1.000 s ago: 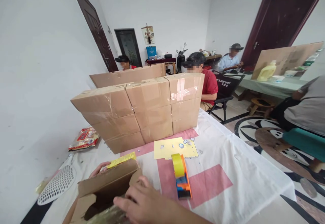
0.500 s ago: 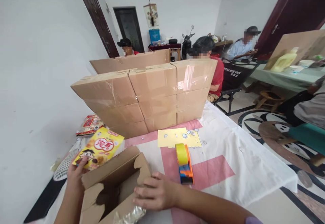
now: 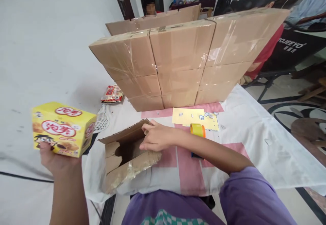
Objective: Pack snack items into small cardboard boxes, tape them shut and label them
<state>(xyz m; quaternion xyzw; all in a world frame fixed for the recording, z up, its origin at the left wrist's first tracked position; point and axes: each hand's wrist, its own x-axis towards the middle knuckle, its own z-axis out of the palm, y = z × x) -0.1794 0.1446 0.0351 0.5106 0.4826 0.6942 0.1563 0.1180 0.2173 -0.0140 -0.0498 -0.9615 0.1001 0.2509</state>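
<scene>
One glossy box (image 3: 59, 121), cardboard carton (image 3: 129, 170)

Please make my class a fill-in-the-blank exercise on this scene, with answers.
The left hand holds a snack box that is mainly ____.
The hand at the open cardboard box is the ____ one.
The red snack packet lies by the ____ end of the taped cardboard boxes.

Missing words: yellow; right; left.

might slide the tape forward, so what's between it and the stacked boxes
The yellow paper lies on the cloth between the tape and the stacked boxes, as the head view shows.
</scene>
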